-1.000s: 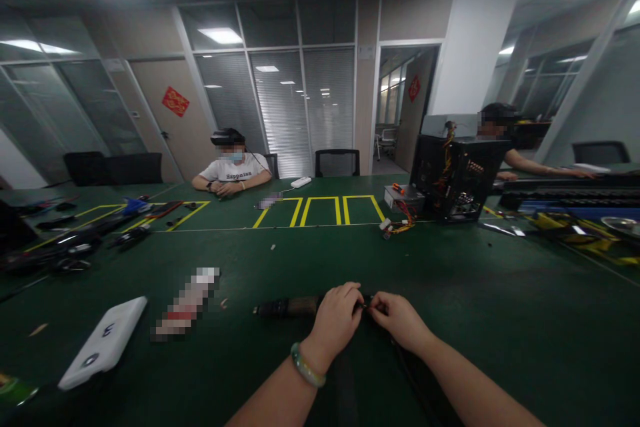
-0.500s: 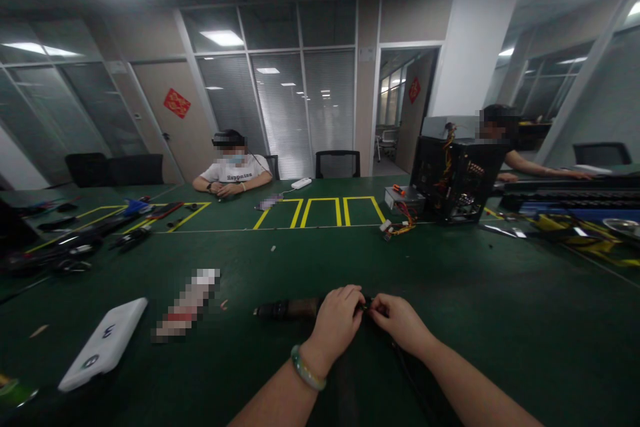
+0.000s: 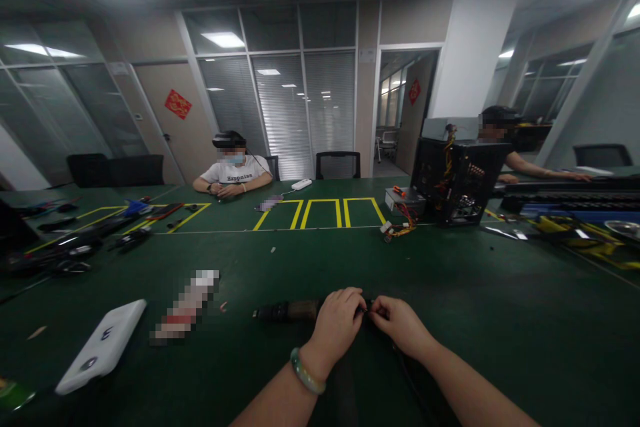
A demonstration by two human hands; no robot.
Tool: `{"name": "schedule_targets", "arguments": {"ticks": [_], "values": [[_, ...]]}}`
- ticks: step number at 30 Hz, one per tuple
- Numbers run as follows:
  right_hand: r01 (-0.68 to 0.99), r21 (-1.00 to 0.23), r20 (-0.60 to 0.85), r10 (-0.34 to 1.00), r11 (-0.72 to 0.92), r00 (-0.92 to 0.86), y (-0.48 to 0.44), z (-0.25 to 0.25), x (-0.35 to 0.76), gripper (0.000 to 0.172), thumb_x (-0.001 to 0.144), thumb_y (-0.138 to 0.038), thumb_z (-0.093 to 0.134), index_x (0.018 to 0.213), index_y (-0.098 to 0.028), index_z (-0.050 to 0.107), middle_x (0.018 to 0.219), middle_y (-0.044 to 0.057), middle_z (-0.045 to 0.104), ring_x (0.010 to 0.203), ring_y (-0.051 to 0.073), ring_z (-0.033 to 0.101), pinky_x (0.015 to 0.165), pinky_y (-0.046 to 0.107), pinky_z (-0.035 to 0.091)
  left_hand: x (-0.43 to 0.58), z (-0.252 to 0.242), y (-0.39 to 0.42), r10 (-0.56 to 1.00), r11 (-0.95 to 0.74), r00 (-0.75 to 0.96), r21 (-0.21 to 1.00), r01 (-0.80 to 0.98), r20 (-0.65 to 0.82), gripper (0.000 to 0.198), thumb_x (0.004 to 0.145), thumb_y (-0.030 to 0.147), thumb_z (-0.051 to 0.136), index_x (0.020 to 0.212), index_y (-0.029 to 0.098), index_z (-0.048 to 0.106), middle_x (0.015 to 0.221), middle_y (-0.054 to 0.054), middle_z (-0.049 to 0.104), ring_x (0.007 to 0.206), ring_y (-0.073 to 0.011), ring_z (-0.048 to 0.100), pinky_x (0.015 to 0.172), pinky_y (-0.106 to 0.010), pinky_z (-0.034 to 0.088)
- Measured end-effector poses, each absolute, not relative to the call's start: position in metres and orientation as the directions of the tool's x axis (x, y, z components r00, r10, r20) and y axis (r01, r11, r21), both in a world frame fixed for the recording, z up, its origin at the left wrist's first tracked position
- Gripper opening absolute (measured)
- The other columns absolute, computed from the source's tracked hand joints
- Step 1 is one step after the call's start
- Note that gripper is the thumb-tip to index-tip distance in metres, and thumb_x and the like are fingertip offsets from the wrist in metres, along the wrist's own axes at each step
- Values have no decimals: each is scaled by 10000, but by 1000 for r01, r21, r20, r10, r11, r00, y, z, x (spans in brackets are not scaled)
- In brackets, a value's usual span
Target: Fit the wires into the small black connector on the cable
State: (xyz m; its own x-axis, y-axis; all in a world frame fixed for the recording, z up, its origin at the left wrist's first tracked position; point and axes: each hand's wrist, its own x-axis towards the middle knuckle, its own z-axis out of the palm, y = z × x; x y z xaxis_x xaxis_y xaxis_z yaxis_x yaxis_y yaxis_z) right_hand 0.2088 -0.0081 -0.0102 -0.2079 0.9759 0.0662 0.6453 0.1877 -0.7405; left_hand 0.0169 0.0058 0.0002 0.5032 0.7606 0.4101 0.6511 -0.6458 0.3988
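My left hand (image 3: 336,323) and my right hand (image 3: 400,327) meet low in the middle of the view, their fingertips pinching a small dark part (image 3: 369,311). That part seems to be the end of a thin black cable (image 3: 411,377), which trails toward me over the mat, though my fingers hide the join. Just left of my left hand lies a dark cylindrical object (image 3: 287,310) with a brown middle section. A pale green bangle (image 3: 305,371) circles my left wrist.
A white flat case (image 3: 103,347) and a pixelated tube (image 3: 185,303) lie on the green mat to my left. Farther off stand an open computer chassis (image 3: 460,180) with loose wires and a power supply (image 3: 404,201). Two seated co-workers (image 3: 235,167) face the table.
My hands stay pinched together in nearly the same spot. The whole view has shifted slightly as my head moved.
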Motion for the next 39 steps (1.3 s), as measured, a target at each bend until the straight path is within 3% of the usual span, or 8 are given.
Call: {"name": "schedule_targets", "arguments": {"ticks": [8,16,39], "values": [[648,-736,72,975,193,-209,-8,-10,208,132,869,-270,557,801,-207,651,724,-16,688,658,153,621,591,239,409,17,2,4,755,-651,511,376,660,411,252,836,89,585,1037,242,591,1176,-13,607,1097,-213,555,970,-400,435],[638,-743,84,974,201,-209,-8,-10,208,112,857,-255,569,793,-200,644,707,-16,684,642,147,609,575,229,387,17,-2,6,772,-631,485,400,665,411,173,825,92,612,935,222,580,1178,-11,603,1104,-210,554,960,-391,441],[606,-775,47,973,178,-226,-8,-11,210,124,879,-275,558,835,-209,653,743,-23,692,669,145,630,584,230,413,16,1,4,773,-629,486,397,668,407,213,815,73,604,958,225,565,1213,-9,586,1132,-207,540,968,-391,434]]}}
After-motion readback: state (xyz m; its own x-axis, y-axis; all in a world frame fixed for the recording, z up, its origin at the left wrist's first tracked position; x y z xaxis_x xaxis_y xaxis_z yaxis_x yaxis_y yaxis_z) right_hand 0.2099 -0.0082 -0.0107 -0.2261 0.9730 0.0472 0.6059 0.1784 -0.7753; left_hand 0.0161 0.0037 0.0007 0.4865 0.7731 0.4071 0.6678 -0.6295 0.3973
